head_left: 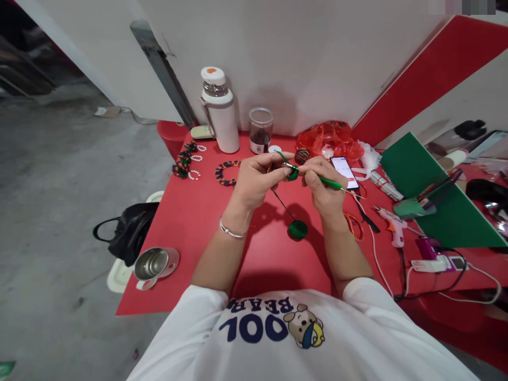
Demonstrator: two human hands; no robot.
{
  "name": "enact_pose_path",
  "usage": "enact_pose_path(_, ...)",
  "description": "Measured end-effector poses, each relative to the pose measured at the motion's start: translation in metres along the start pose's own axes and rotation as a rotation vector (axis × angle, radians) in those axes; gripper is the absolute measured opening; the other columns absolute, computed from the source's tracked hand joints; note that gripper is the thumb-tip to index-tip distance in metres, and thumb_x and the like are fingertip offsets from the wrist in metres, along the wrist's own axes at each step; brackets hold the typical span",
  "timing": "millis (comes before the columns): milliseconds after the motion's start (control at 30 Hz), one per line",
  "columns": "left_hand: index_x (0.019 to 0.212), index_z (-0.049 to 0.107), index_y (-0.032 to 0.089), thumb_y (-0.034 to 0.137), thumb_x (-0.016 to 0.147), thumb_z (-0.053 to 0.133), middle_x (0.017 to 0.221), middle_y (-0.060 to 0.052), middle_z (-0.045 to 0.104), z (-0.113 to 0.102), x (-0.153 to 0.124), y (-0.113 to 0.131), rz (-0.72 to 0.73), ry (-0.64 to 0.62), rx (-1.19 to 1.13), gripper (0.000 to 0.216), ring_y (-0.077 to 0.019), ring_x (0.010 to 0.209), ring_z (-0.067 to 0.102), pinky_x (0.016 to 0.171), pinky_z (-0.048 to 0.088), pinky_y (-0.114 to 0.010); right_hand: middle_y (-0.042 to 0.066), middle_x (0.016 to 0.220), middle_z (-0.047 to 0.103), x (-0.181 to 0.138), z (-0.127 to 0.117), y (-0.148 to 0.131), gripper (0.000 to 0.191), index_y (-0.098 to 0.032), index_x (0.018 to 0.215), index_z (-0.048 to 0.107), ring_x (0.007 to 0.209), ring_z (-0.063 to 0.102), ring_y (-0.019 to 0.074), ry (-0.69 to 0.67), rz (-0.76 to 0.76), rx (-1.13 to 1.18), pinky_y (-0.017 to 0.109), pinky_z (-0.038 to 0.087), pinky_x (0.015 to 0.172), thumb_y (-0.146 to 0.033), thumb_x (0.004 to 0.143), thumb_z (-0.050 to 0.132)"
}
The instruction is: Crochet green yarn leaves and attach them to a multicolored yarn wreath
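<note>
My right hand (323, 185) is closed around a crochet hook (330, 183) with a green handle, its metal tip pointing left into a small piece of green crochet (293, 172). Pinched in my left hand (262, 179) is that same piece, with green yarn running over the fingers. A strand drops from the left hand to a ball of green yarn (297, 229) lying on the table below. Left of my hands lies a multicoloured crocheted ring (227, 173), partly covered by the left hand.
Behind stand a white bottle (223, 119) and a clear jar (261, 129). A metal mug (156, 266) sits near the left edge of the red table (198, 227). To the right are a phone (344, 172), a glue gun (392, 224), cables and a green board (408, 164).
</note>
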State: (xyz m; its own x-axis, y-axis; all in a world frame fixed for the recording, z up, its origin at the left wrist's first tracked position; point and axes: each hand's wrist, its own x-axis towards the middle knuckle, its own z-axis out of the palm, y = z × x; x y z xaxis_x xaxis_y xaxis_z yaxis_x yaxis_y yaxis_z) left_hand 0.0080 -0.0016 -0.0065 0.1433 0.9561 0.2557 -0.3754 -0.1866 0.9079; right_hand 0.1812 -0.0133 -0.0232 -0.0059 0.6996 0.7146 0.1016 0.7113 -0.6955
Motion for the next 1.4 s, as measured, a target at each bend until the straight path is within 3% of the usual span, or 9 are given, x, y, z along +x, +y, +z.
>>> enact_pose_path(167, 0.091, 0.085, 0.020, 0.036, 0.064, 0.098, 0.067, -0.001, 0.069, -0.001, 0.001, -0.001, 0.015, 0.006, 0.011, 0.034, -0.0106, 0.056, 0.061, 0.043, 0.043, -0.020, 0.001, 0.088, 0.074, 0.001, -0.002, -0.001, 0.017, -0.034, 0.102, 0.084, 0.078, 0.068, 0.0171, -0.021, 0.000, -0.035, 0.037, 0.059, 0.071, -0.045, 0.098, 0.073)
enact_pose_path(333, 0.090, 0.085, 0.021, 0.031, 0.063, 0.099, 0.070, -0.001, 0.071, 0.003, 0.001, -0.003, 0.073, 0.072, 0.016, 0.032, -0.0125, 0.066, 0.066, 0.058, 0.057, -0.024, 0.001, 0.089, 0.073, 0.000, 0.001, -0.003, 0.016, -0.033, 0.102, 0.084, 0.084, 0.069, 0.0182, 0.007, -0.017, -0.103, 0.039, 0.059, 0.081, -0.043, 0.099, 0.071)
enact_pose_path(500, 0.098, 0.085, 0.023, 0.032, 0.064, 0.098, 0.076, 0.000, 0.072, 0.009, -0.001, -0.006, 0.069, 0.151, 0.026, 0.037, -0.0112, 0.070, 0.064, 0.058, 0.054, -0.022, 0.002, 0.094, 0.072, -0.002, 0.004, -0.006, 0.017, -0.035, 0.103, 0.084, 0.093, 0.067, 0.0204, 0.064, -0.012, -0.169, 0.043, 0.056, 0.091, -0.045, 0.098, 0.072)
enact_pose_path(767, 0.100, 0.085, 0.023, 0.024, 0.065, 0.091, 0.070, 0.002, 0.064, 0.005, 0.000, -0.007, -0.083, 0.063, -0.051, 0.035, -0.0065, 0.054, 0.047, 0.042, 0.037, -0.020, 0.001, 0.084, 0.069, 0.000, -0.002, 0.008, 0.030, -0.032, 0.096, 0.085, 0.069, 0.061, 0.0151, -0.011, 0.205, 0.125, 0.031, 0.050, 0.058, -0.058, 0.096, 0.071)
enact_pose_path(933, 0.100, 0.086, 0.023, 0.023, 0.064, 0.088, 0.072, 0.000, 0.064, 0.003, 0.000, -0.002, -0.138, 0.028, -0.098, 0.036, -0.0064, 0.053, 0.046, 0.041, 0.038, -0.020, 0.002, 0.085, 0.070, 0.003, -0.006, 0.008, 0.028, -0.032, 0.096, 0.085, 0.074, 0.064, 0.0163, -0.035, 0.205, 0.159, 0.029, 0.050, 0.055, -0.058, 0.092, 0.076)
enact_pose_path(1167, 0.097, 0.086, 0.023, 0.020, 0.069, 0.085, 0.069, 0.002, 0.062, 0.006, -0.002, -0.003, -0.050, 0.039, -0.039, 0.029, -0.0057, 0.050, 0.043, 0.040, 0.037, -0.021, 0.002, 0.083, 0.071, 0.004, -0.007, 0.008, 0.029, -0.029, 0.095, 0.085, 0.070, 0.063, 0.0147, -0.040, 0.237, 0.233, 0.027, 0.050, 0.053, -0.056, 0.091, 0.078)
enact_pose_path(1400, 0.099, 0.086, 0.025, 0.029, 0.068, 0.093, 0.087, -0.004, 0.074, 0.008, -0.005, -0.003, 0.007, 0.032, -0.022, 0.032, -0.0097, 0.060, 0.057, 0.041, 0.040, -0.021, 0.002, 0.083, 0.071, 0.003, -0.006, 0.007, 0.030, -0.029, 0.094, 0.085, 0.066, 0.061, 0.0134, -0.045, 0.229, 0.232, 0.028, 0.050, 0.054, -0.057, 0.090, 0.078)
